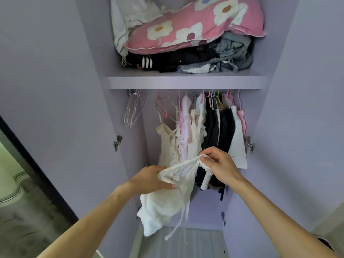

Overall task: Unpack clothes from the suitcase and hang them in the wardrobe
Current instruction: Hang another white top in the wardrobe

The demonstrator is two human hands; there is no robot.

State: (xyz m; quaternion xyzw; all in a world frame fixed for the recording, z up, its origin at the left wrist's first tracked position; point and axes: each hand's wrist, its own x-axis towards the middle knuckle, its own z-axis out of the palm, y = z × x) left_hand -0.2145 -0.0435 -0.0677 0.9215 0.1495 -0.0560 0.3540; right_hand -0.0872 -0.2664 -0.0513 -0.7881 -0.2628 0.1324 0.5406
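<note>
White top: a thin-strapped white garment (167,200) held up in front of the open wardrobe (186,82), below the hanging rail and in front of the clothes there.
Long axis: roughly vertical, neckline and straps up, hem down toward the floor; the upper edge is stretched on a slant, higher at the right than at the left. Loose ties dangle below the hem.
Left hand: the left hand (154,178) is closed on the top's upper left edge, fabric bunched in the fingers.
Right hand: the right hand (216,162) pinches a strap loop at the top's upper right corner, fingers curled narrowly around it.
Hanging clothes: a row of hung garments (202,127), pale ones at the left, dark ones in the middle, white and pink at the right.
Empty hangers: a few bare hangers (133,110) hang at the rail's left end.
Shelf: a pink flowered pillow (195,25) lies on folded dark and grey clothes (195,60).
</note>
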